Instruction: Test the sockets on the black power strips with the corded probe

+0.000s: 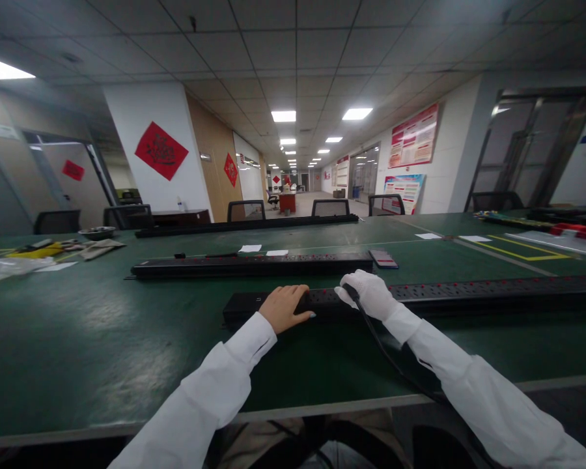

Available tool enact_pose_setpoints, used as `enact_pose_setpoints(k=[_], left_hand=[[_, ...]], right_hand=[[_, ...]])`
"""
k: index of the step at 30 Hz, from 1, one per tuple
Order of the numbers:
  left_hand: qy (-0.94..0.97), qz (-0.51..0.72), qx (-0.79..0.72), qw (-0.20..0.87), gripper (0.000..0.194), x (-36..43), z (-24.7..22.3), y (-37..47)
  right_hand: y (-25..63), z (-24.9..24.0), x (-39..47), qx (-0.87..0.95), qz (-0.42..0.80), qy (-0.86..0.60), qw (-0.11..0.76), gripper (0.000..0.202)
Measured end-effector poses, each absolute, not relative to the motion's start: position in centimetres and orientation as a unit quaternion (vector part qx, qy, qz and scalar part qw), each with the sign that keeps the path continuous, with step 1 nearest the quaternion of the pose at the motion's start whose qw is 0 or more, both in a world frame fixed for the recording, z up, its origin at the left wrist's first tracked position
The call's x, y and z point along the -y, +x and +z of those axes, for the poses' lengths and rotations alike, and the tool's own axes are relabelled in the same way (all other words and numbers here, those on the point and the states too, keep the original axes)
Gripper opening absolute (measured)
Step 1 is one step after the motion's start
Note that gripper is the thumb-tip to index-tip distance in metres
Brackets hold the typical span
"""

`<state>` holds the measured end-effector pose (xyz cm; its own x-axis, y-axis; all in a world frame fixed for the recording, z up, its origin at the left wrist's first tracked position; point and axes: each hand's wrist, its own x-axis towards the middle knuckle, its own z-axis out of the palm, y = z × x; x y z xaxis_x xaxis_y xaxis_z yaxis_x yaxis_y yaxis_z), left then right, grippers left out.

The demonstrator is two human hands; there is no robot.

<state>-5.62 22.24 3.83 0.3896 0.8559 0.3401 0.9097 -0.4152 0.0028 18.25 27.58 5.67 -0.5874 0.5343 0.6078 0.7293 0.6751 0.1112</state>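
Observation:
A long black power strip [439, 294] with rows of sockets and small red dots lies across the table in front of me. My left hand [286, 308], bare, is wrapped over the strip near its left end, thumb on the near side. In a white glove, my right hand [368, 294] is closed on a black plug [351, 293] at the strip's sockets. I cannot tell whether its pins are in a socket. From the plug a black cable [385, 355] runs down past my right forearm and over the table's front edge.
Behind lies a second black power strip [254, 265], with a small flat box [383, 259] by its right end. Another long black strip [249, 226] is farther back. Tools and bags [49, 251] sit at the left, red-and-white parts [579, 236] at the right. Chairs [330, 208] line the far side.

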Motion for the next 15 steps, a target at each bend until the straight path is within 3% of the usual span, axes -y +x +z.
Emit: enact_pose_setpoints(k=[15], left_hand=[[-0.826,-0.143,0.537,0.094,0.055,-22.05,3.94,-5.56]], right_hand=[[18.20,5.67,-27.55,0.873,-0.179,-0.349,0.288,0.032]])
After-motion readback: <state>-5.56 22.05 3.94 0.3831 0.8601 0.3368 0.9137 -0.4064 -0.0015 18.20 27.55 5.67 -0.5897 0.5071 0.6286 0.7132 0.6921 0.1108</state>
